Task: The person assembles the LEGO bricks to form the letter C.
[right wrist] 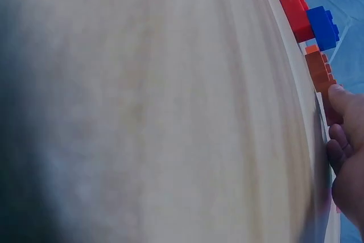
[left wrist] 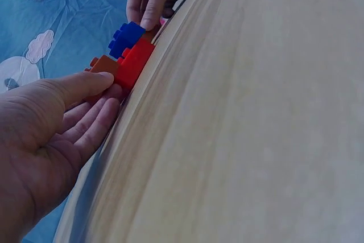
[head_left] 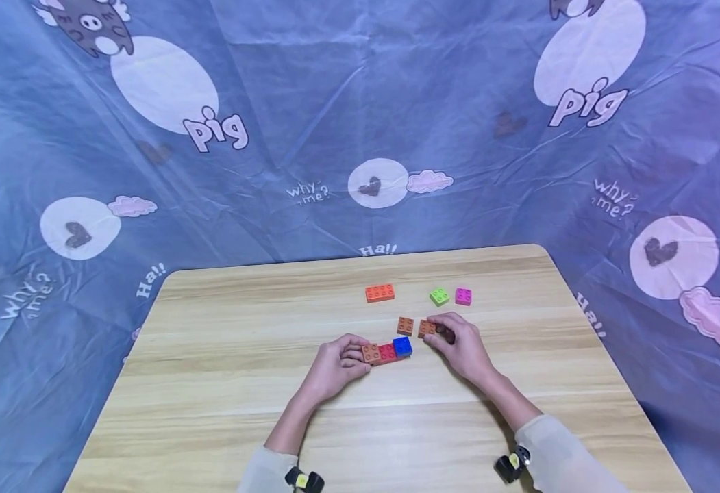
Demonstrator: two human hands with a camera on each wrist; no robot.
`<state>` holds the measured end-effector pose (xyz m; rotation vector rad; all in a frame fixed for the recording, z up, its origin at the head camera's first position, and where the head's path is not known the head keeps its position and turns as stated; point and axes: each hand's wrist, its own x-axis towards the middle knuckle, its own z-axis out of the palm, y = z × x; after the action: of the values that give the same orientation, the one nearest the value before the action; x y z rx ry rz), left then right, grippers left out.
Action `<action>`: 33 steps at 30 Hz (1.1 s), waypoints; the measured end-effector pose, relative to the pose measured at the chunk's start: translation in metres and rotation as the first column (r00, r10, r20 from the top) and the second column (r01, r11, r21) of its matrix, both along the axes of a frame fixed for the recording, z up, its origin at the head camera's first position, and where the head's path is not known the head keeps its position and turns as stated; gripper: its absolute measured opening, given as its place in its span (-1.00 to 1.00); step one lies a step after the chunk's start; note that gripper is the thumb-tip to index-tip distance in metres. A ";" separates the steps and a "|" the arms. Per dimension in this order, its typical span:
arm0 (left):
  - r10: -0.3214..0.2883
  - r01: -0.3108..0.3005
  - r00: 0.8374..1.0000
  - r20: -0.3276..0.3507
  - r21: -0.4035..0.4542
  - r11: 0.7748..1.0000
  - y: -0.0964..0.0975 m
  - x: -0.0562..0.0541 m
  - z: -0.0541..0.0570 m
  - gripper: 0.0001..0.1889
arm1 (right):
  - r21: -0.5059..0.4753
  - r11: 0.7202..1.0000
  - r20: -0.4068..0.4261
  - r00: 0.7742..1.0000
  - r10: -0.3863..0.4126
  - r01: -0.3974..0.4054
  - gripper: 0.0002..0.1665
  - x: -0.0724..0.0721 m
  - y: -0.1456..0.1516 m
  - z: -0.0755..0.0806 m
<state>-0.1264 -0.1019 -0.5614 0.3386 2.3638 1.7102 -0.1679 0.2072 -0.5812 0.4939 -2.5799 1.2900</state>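
Observation:
A red brick (head_left: 387, 353) carries a brown brick (head_left: 370, 352) on its left end and a blue brick (head_left: 402, 346) on its right end. My left hand (head_left: 331, 366) grips the brown end of this assembly, the thumb along its near side in the left wrist view. On the right, my right hand (head_left: 466, 350) pinches a second small brown brick (head_left: 426, 329) between thumb and fingers, low at the tabletop. A third brown brick (head_left: 405, 326) lies just left of that one, behind the blue brick, with no hand on it.
Farther back on the wooden table (head_left: 236, 329) lie a long orange brick (head_left: 380, 293), a lime green brick (head_left: 439, 296) and a magenta brick (head_left: 463, 296). A blue printed cloth (head_left: 261, 205) hangs behind the table and along its sides.

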 end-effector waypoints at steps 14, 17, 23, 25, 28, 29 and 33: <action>0.031 -0.036 0.999 0.036 0.122 0.992 -0.001 -0.006 -0.011 -0.51 | -0.115 0.989 -0.078 0.993 0.089 -0.097 -0.53 0.015 -0.026 0.027; 0.039 -0.046 0.998 0.051 0.143 0.989 -0.001 -0.007 -0.013 -0.53 | -0.121 0.981 -0.093 0.986 0.138 -0.149 -0.53 0.017 -0.036 0.032; 0.036 -0.044 0.998 0.055 0.169 0.985 -0.002 -0.009 -0.016 -0.54 | -0.059 0.977 -0.104 0.974 0.199 -0.206 -0.52 0.023 -0.056 0.038; 0.032 -0.041 0.998 0.051 0.181 0.983 -0.002 -0.009 -0.017 -0.54 | -0.040 0.974 -0.093 0.972 0.216 -0.221 -0.52 0.025 -0.063 0.038; 0.025 -0.033 0.999 0.041 0.194 0.980 -0.003 -0.010 -0.019 -0.54 | -0.028 0.969 -0.082 0.966 0.244 -0.247 -0.52 0.027 -0.071 0.038; 0.023 -0.031 0.999 0.039 0.196 0.980 -0.003 -0.010 -0.020 -0.54 | -0.022 0.967 -0.083 0.965 0.250 -0.252 -0.52 0.027 -0.073 0.037; 0.018 -0.026 0.999 0.040 0.199 0.980 -0.003 -0.010 -0.020 -0.54 | -0.005 0.965 -0.084 0.962 0.261 -0.262 -0.54 0.027 -0.080 0.033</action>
<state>-0.1360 -0.1050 -0.5816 0.3093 2.1828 1.9511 -0.1408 0.1273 -0.5478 0.8915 -2.4973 1.3362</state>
